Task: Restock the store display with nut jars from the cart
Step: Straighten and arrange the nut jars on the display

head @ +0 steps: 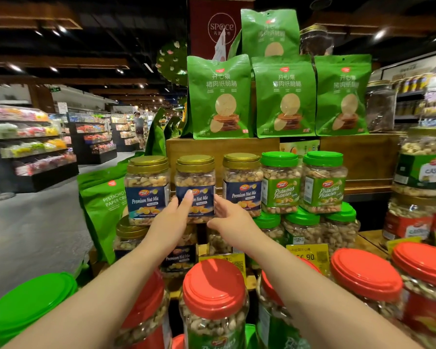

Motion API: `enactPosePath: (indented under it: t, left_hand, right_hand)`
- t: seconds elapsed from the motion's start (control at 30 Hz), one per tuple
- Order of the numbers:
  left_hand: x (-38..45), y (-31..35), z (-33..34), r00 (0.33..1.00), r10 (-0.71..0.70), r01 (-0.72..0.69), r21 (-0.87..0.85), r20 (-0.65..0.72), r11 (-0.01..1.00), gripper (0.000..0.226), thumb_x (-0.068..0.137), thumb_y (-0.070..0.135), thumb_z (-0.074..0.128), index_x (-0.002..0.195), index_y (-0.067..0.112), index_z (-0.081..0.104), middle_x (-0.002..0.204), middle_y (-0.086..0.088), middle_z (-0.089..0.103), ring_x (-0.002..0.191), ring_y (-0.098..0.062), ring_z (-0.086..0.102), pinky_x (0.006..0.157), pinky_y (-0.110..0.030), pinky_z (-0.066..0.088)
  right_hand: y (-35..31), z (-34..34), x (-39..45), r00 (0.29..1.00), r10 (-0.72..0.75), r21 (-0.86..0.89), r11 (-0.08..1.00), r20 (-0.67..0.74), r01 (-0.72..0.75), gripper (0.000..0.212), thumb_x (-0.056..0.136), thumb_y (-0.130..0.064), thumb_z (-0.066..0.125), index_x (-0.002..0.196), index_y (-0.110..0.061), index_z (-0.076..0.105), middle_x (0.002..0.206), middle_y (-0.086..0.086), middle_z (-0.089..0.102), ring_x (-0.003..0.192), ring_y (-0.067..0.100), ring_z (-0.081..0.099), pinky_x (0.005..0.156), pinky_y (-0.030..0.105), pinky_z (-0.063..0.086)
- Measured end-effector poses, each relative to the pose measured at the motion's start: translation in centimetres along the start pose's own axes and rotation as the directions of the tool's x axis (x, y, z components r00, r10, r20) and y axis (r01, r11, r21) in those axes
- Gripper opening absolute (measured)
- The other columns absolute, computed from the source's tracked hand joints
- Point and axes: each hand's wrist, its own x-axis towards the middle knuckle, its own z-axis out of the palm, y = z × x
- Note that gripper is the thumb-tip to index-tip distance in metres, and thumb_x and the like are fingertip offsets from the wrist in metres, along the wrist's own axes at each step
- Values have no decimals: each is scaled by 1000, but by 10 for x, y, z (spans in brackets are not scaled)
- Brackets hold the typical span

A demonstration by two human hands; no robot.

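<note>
Both arms reach forward, the left hand [173, 215] and right hand [228, 214] pressed with extended fingers against either side of the middle nut mix jar [194, 188]. It stands upright on stacked jars [131, 235], between two matching jars, with pistachio jars [281, 182] further right.

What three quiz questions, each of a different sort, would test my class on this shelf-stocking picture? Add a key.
1. True or false: both hands touch the middle Premium Nut Mix jar.
2. Which lid colour tops the Pistachios jars? A red, B green, C gold.
3. Fill in: the top row holds ___ Premium Nut Mix jars.

Key: 1 true: the left hand and right hand press its two sides. 2 B. 3 three.
</note>
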Motion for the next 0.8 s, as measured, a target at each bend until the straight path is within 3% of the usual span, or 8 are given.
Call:
enactPosePath:
  t: [0.1,0.2,0.27,0.37,0.47,0.53,0.67,0.8]
  left_hand:
    - [-11,4,0,1000,-18,18,25,18,1000,68,104,55,24,160,17,28,158,-15,40,140,-34,42,113,-43,35]
    - [-24,3,3,996,-82,75,-162,-39,984,57,110,14,31,163,13,11,166,-18,22,147,-35,34,116,-39,31]
    - [-36,5,9,997,-72,69,-224,-5,972,56,110,33,35,162,19,19,167,-8,25,150,-29,31,118,-40,29]
    - [-55,7,15,997,81,-81,41,-5,996,67,103,56,39,160,22,30,162,0,38,147,-22,37,115,-36,31]
    - [-57,8,19,987,158,-154,180,-8,972,57,102,55,42,148,23,54,147,3,57,132,-15,53,100,-25,37]
    - [-51,9,24,986,157,-166,210,56,963,49,102,51,46,139,23,62,139,5,64,123,-14,59,97,-25,40]
    - [-36,10,33,982,59,-91,177,177,980,54,102,49,53,146,18,56,145,0,59,132,-19,55,109,-33,40]
    - [-28,17,41,982,-18,-7,129,190,992,60,101,50,54,149,15,51,101,-5,76,94,-15,68,84,-32,50]
  right_hand:
    - [-1,-14,-9,1000,-5,-44,999,-4,5,66,92,-10,64,154,-21,43,123,-29,53,124,1,48,113,30,38]
    - [8,-36,-14,996,-9,-99,995,-83,1,47,95,-15,64,141,-19,59,132,-9,65,120,10,59,107,32,45]
    - [16,-53,-15,990,5,-113,993,-138,-21,34,95,-18,64,129,-19,69,114,-7,70,96,5,63,88,23,49]
    - [26,-74,-18,985,34,-144,988,-168,-59,26,97,-16,62,119,-22,73,90,-10,70,60,-2,56,55,12,43]
    - [34,-77,-22,993,93,-223,969,-71,-107,31,96,-16,63,125,-19,71,117,3,74,98,14,70,85,28,57]
    - [43,-72,-21,991,136,-263,956,10,-128,36,95,-18,65,131,-16,68,132,2,68,119,17,63,106,34,49]
    - [56,-64,-16,986,154,-274,953,61,-132,45,96,-17,64,141,-13,60,142,2,61,130,16,56,110,31,43]
    - [62,-57,-7,978,193,-304,939,74,-163,53,94,-17,65,146,-14,54,146,3,57,131,21,55,109,34,44]
